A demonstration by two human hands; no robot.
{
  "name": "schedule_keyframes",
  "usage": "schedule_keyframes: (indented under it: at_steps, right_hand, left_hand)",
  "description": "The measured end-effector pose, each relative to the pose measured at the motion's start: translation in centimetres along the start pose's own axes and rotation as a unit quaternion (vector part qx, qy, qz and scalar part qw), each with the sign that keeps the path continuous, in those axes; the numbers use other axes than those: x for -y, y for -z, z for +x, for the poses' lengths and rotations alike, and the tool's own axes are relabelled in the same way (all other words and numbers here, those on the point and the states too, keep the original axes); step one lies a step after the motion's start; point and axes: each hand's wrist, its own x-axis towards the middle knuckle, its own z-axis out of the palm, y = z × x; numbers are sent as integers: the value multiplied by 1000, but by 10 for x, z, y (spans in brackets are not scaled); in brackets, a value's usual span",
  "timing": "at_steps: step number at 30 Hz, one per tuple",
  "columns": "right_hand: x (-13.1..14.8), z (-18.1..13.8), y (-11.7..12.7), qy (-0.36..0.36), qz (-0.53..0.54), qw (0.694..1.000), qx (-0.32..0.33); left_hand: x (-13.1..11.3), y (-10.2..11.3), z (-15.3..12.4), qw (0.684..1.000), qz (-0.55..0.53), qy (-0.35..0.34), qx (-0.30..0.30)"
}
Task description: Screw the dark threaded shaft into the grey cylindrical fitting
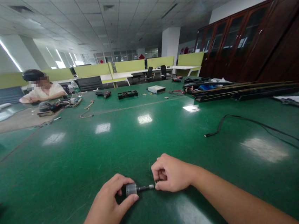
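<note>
My left hand (pixel 115 196) is closed around a small grey and black metal cylinder with a shaft (pixel 131 189), motor-like in shape, lying low over the green table. Its thin dark shaft points right and ends in a silvery tip. My right hand (pixel 170 173) is at that tip, thumb and fingers pinched together. A small dark bit shows between those fingers, but I cannot make out what it is.
A black cable (pixel 256 120) curves over the green table (pixel 120 139) on the right. Farther back lie a power drill (pixel 104 94), a black slotted part (pixel 128 94), a white box (pixel 156 89) and piled dark strips (pixel 216 91). A person (pixel 44 88) sits at far left.
</note>
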Motion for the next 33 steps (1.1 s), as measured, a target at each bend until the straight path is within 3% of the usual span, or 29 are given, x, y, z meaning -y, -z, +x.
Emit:
schedule_keyframes:
  at_steps: [5, 13, 21, 27, 33]
  right_hand:
    - [1, 2, 2, -6, 26, 1000, -3]
    - [0, 1, -4, 14, -18, 1000, -7]
    - [11, 3, -14, 42, -63, 996, -56]
    - [17, 5, -20, 50, 3, 998, -38]
    - [17, 5, -24, 37, -4, 998, -59]
  left_hand:
    - [-2, 0, 0, 1000, -2, 1, -3]
    - [-1, 0, -1, 1000, -2, 1, -5]
    - [-2, 0, 0, 1000, -9, -5, -2]
    - [-5, 1, 1, 1000, -8, 2, 4]
    - [-5, 1, 0, 1000, -6, 3, 4]
